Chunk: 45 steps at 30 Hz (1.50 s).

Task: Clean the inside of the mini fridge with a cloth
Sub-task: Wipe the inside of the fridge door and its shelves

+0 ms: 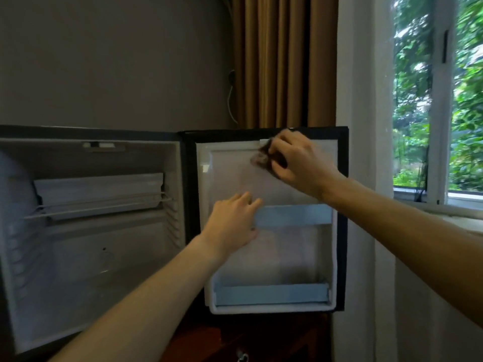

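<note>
A mini fridge [91, 231] stands open to the left of both hands, its pale cavity holding one wire shelf [99, 205] at about the height of the left hand. Its door [271, 257] is swung fully out and faces the person, which puts the inner lining within easy reach of both arms. Two pale blue door racks cross that lining: the upper rack [295, 215] runs right from the left hand, and the lower rack [271, 293] sits well below both hands. The left hand [232, 220] lies at the left end of the upper rack with fingers extended and touching it, apparently steadying the door so it does not swing under the wiping pressure. The right hand [300, 163] is up and to the right, near the door's top edge, fingers curled around a small dark cloth [264, 158] and pressing it to the lining; the cloth is blurred, suggesting a wiping stroke. Brown curtains [282, 61] hang above the right hand, and a window [439, 100] lies further right.
</note>
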Motion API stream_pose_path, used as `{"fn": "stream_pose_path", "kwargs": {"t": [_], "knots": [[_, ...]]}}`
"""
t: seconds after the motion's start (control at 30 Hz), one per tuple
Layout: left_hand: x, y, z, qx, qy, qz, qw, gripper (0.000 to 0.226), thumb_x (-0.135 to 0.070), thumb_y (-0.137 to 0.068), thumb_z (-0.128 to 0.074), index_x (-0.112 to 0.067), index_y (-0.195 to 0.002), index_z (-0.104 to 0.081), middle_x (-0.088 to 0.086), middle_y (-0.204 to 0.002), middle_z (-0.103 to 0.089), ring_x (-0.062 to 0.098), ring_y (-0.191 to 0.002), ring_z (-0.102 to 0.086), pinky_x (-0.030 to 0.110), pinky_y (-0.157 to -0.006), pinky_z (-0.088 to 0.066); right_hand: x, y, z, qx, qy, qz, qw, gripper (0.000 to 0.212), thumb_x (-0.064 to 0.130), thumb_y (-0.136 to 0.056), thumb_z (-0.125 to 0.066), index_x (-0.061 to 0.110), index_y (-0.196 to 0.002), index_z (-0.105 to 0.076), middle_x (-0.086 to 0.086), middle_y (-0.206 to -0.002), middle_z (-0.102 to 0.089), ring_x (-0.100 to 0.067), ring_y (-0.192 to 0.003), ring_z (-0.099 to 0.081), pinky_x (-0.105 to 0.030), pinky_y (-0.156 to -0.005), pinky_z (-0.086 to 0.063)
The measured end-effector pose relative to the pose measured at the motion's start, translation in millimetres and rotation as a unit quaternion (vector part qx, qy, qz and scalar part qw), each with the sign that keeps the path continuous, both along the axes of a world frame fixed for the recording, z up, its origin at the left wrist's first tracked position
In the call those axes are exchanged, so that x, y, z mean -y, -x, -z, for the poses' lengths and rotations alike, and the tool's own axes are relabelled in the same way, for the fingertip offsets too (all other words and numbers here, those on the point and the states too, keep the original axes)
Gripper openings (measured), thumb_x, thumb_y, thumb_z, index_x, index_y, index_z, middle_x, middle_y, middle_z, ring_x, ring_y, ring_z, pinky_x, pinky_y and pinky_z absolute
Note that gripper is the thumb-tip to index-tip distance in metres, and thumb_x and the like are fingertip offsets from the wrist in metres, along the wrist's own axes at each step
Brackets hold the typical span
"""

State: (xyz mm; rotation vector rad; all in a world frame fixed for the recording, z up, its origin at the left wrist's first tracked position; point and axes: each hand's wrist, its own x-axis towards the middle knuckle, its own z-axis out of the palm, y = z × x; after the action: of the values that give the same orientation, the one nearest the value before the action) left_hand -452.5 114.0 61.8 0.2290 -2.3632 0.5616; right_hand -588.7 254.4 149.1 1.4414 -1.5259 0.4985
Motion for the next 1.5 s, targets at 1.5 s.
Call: {"fn": "stream_pose_path", "kwargs": {"t": [1.5], "knots": [[12.9, -5.3, 10.4, -0.054, 0.022, 0.069, 0.996, 0.04, -0.039, -0.08, -0.076, -0.019, -0.113, -0.064, 0.004, -0.101, -0.057, 0.023, -0.09, -0.061, 0.031, -0.058, -0.037, 40.8, -12.0, -27.1, -0.057, 0.071, -0.058, 0.994, 0.024, 0.018, -0.097, -0.054, 0.01, -0.117, -0.065, -0.005, -0.125, -0.059, -0.02, -0.113, -0.054, -0.039, -0.086, -0.054]]}}
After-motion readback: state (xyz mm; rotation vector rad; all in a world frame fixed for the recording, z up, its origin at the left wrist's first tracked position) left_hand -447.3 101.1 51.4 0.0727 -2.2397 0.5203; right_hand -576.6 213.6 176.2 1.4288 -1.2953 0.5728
